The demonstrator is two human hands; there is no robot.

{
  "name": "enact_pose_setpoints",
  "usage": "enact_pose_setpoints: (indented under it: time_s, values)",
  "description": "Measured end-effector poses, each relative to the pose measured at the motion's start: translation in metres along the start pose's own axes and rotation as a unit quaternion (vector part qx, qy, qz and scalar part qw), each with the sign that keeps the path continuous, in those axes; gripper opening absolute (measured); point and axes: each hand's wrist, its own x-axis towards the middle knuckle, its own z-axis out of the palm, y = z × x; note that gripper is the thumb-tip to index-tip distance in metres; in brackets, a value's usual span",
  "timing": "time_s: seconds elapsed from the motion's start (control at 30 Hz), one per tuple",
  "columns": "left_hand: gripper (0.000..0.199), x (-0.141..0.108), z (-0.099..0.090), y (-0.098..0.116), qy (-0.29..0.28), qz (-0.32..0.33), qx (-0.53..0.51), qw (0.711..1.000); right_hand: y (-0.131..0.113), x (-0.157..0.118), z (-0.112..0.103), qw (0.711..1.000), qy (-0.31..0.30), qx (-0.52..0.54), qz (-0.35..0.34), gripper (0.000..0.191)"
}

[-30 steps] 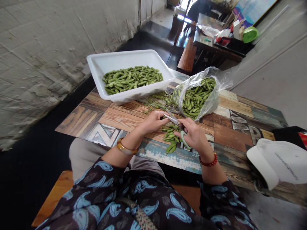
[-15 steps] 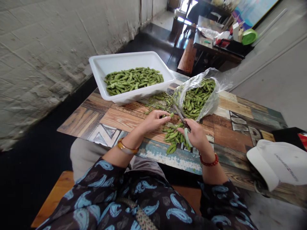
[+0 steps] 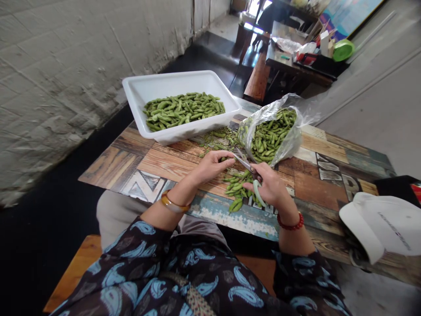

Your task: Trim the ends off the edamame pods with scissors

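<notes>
My left hand (image 3: 214,166) is closed, its thumb and fingers pinching a green soybean pod (image 3: 224,159) that mostly hides behind them. Scissors (image 3: 244,162) with pale green handles are gripped in my right hand (image 3: 270,185). Their blades stand apart, the tips right at my left fingertips. Below the scissors a small heap of soybean pods (image 3: 234,188) lies on the table, partly covered by my right hand. Past my hands, a clear plastic bag (image 3: 291,142) lies with its mouth toward me, full of pods. Cut bits (image 3: 217,138) are scattered between bag and tub.
A white plastic tub (image 3: 194,131) holding many pods stands at the back left of the patterned wooden table (image 3: 164,160). On the right lies a white cap (image 3: 378,226). A rough wall (image 3: 66,66) runs along the left; another cluttered table (image 3: 289,63) stands behind.
My right hand has turned slightly, and the scissors' blades have opened and swung left to my left fingertips. The pod's end that stuck out of my left fingers no longer shows.
</notes>
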Motion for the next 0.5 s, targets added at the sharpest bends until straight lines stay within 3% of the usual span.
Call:
enact_pose_setpoints:
  time_s: [0.5]
  values:
    - [0.028, 0.0019, -0.0010, -0.0001, -0.031, 0.049, 0.014, 0.998, -0.0064, 0.0003, -0.0040, 0.999, -0.041, 0.002, 0.018, 0.045]
